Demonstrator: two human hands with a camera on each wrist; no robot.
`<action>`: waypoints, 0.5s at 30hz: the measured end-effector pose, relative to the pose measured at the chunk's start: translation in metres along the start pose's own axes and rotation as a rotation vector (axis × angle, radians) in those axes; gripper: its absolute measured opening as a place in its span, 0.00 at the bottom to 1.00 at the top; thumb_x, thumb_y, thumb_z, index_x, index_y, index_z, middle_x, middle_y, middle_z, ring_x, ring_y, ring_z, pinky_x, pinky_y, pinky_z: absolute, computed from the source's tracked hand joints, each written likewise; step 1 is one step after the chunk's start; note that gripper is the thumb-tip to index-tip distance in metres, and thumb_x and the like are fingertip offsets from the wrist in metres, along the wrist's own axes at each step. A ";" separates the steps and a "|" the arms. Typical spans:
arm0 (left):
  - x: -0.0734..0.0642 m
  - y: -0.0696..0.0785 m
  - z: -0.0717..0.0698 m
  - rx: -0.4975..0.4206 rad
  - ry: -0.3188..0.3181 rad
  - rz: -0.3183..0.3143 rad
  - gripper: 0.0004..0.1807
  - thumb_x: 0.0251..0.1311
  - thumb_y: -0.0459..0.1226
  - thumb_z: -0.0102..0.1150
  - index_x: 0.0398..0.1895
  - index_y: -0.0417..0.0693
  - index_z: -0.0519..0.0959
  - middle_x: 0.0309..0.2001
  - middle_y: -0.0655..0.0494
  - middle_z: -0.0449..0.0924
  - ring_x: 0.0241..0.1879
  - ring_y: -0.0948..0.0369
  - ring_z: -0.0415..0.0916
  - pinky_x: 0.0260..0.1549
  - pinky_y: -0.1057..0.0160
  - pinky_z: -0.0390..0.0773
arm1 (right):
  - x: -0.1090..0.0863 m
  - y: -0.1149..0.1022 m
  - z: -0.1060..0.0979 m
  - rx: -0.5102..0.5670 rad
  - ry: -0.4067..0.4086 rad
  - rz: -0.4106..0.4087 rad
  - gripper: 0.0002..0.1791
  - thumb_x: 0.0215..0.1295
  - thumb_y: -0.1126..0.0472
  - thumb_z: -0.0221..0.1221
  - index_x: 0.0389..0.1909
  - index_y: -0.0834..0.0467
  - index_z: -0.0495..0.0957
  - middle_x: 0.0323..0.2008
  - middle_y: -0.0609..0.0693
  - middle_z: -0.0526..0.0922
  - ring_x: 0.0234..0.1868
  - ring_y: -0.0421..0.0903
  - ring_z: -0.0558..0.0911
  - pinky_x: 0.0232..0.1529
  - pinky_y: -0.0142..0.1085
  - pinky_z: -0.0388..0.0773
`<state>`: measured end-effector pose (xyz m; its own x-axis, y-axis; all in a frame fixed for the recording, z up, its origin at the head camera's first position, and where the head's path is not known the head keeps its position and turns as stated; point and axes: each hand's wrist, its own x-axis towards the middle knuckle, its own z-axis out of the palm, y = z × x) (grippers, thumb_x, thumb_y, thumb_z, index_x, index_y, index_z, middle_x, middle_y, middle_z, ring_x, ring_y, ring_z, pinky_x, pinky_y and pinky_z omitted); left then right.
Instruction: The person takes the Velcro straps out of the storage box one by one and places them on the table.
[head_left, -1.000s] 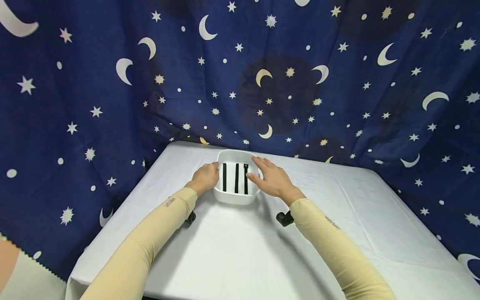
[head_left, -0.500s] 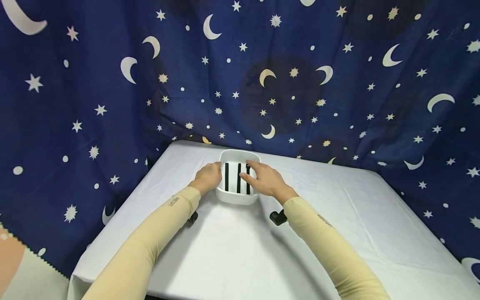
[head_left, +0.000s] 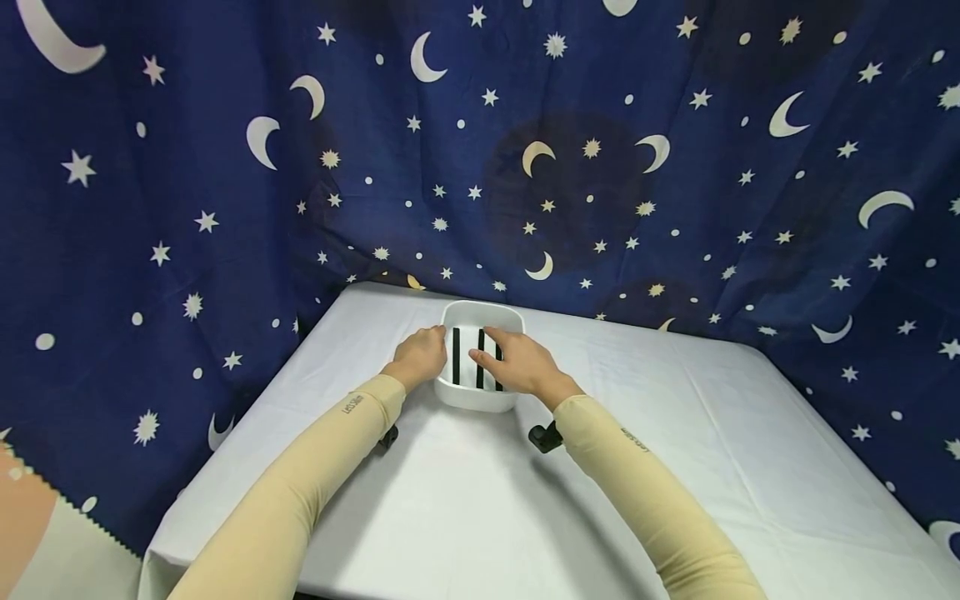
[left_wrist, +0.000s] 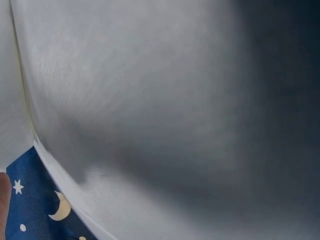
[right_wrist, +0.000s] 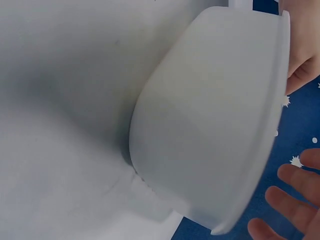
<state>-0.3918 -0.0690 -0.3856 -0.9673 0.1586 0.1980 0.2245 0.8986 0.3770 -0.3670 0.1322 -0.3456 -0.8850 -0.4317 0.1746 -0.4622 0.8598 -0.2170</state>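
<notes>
A white plastic bin [head_left: 474,401] stands on the white table, its open top facing me. Three black straps lie lengthwise inside it: a left strap [head_left: 456,358], a middle strap [head_left: 481,340] and a right strap [head_left: 498,382] partly hidden by my right hand. My left hand [head_left: 422,357] grips the bin's left rim. Over the right side of the bin is my right hand [head_left: 519,362], fingers extended and thumb apart, holding nothing. In the right wrist view, spread fingers [right_wrist: 292,207] show beyond the rim of the bin [right_wrist: 210,115], apart from it.
A white cloth covers the table [head_left: 465,517]. Behind and around it hangs a dark blue curtain [head_left: 585,283] with moons and stars. A black wrist mount [head_left: 544,437] sits under the right sleeve, and another [head_left: 387,438] under the left.
My right hand has moved left, from the bin's right rim to over its inside, now covering part of the right strap. My left hand keeps its grip on the rim.
</notes>
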 end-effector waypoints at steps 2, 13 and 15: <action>0.000 0.000 0.000 -0.002 -0.004 -0.004 0.18 0.73 0.35 0.40 0.59 0.41 0.76 0.52 0.41 0.84 0.46 0.47 0.85 0.41 0.48 0.84 | 0.001 -0.001 0.002 0.000 0.000 0.006 0.40 0.70 0.31 0.47 0.73 0.54 0.66 0.68 0.54 0.75 0.67 0.55 0.76 0.64 0.53 0.74; 0.001 0.000 0.001 -0.010 -0.003 -0.002 0.20 0.73 0.35 0.40 0.61 0.40 0.75 0.55 0.43 0.83 0.47 0.49 0.85 0.41 0.50 0.85 | 0.007 -0.002 0.012 -0.010 -0.014 0.019 0.40 0.70 0.31 0.47 0.73 0.55 0.67 0.65 0.55 0.78 0.64 0.55 0.78 0.60 0.54 0.77; 0.001 0.000 0.000 -0.015 -0.005 -0.009 0.20 0.73 0.35 0.40 0.62 0.40 0.75 0.55 0.43 0.83 0.47 0.48 0.85 0.41 0.49 0.84 | 0.009 -0.003 0.014 -0.009 -0.015 0.017 0.40 0.70 0.31 0.47 0.72 0.55 0.67 0.66 0.55 0.77 0.65 0.55 0.77 0.60 0.54 0.77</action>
<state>-0.3924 -0.0690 -0.3856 -0.9699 0.1523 0.1902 0.2173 0.8938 0.3922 -0.3739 0.1221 -0.3564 -0.8934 -0.4210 0.1570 -0.4468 0.8693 -0.2113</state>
